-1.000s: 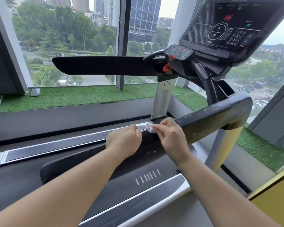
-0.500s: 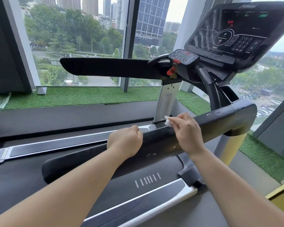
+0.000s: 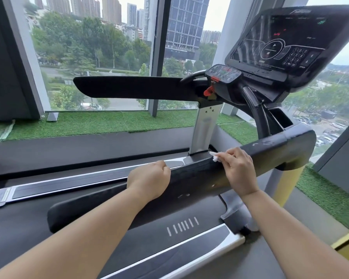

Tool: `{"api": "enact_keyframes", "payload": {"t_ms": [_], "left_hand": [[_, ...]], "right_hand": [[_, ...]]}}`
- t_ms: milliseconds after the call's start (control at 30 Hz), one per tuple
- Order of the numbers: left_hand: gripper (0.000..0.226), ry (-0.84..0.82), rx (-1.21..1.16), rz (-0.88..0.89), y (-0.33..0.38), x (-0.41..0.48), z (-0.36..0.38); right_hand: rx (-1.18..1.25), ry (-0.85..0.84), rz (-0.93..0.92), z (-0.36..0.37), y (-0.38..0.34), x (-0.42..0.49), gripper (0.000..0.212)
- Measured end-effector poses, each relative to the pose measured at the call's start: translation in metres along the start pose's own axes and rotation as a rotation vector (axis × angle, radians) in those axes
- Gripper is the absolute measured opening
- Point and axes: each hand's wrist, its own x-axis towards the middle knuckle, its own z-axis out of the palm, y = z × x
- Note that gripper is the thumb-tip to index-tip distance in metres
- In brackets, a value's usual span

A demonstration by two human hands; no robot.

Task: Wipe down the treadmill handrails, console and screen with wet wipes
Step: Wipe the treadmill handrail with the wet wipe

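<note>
The handrail stage was under way, and on the near handrail (image 3: pixel 270 152) only. The left hand (image 3: pixel 149 180) sat on top of that rail about halfway along, its grip curled into a tight fist. I couldn't tell whether anything was tucked inside it. It looked to be steadying the person rather than cleaning.

Just to its right, the wet wipe (image 3: pixel 215 157) was bunched small and pressed to the rail's upper edge. The right hand (image 3: pixel 238 170) had it in a narrow pinch between thumb and fingertips, the hand draped over the rail's face.

Past that hand, the rail ran on with pale scuffs on it up to its rounded front end. By my reckoning, the next move was to carry the wipe on along that stretch with firm pressure, over the top and the face alike. The far handrail (image 3: pixel 129 88), the console (image 3: pixel 223 74) and the screen (image 3: pixel 280 45) beyond would come after that.

Against a second before, the right hand and wipe had slid forward along the rail. Then the two hands were almost touching; now a clear gap lay between them. The left fist had kept its place.
</note>
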Motion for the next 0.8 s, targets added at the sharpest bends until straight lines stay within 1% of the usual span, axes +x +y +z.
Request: {"api": "enact_keyframes", "payload": {"t_ms": [67, 100, 133, 167, 200, 267, 333, 400, 533, 667, 800], "left_hand": [[0.033, -0.059, -0.072, -0.006, 0.002, 0.004, -0.003], [0.034, -0.079, -0.117, 0.0, 0.005, 0.007, -0.006], [0.034, -0.085, -0.164, 0.013, 0.01, 0.01, -0.008], [0.034, -0.08, -0.209, 0.03, 0.017, 0.013, -0.01], [0.034, -0.067, -0.247, 0.042, 0.025, 0.017, -0.012], [0.032, -0.035, -0.31, 0.056, 0.037, 0.022, -0.012], [0.031, -0.029, -0.367, 0.058, 0.043, 0.026, -0.006], [0.034, -0.041, -0.353, 0.054, 0.042, 0.026, 0.001], [0.032, -0.022, -0.212, 0.083, 0.043, 0.025, 0.009], [0.035, -0.051, -0.208, 0.066, 0.047, 0.028, 0.007], [0.033, -0.048, -0.189, 0.054, 0.065, 0.035, 0.007]], "right_hand": [[-0.01, -0.024, 0.199, -0.008, 0.01, 0.009, 0.016], [0.03, -0.036, 0.305, -0.01, 0.006, 0.013, 0.017], [0.084, -0.033, 0.366, -0.011, -0.004, 0.015, 0.018], [0.133, -0.019, 0.37, -0.01, -0.02, 0.017, 0.019], [0.17, -0.006, 0.319, -0.008, -0.039, 0.017, 0.018], [0.202, -0.024, 0.12, 0.003, -0.073, 0.007, 0.017], [0.162, -0.044, -0.018, 0.014, -0.088, -0.006, 0.015], [0.144, -0.021, -0.032, 0.018, -0.082, -0.01, 0.016], [0.085, 0.015, -0.077, 0.014, -0.052, -0.006, 0.025], [0.078, 0.018, -0.053, 0.007, -0.012, -0.002, 0.024], [0.089, -0.027, -0.047, 0.002, 0.013, 0.005, 0.025]]}}
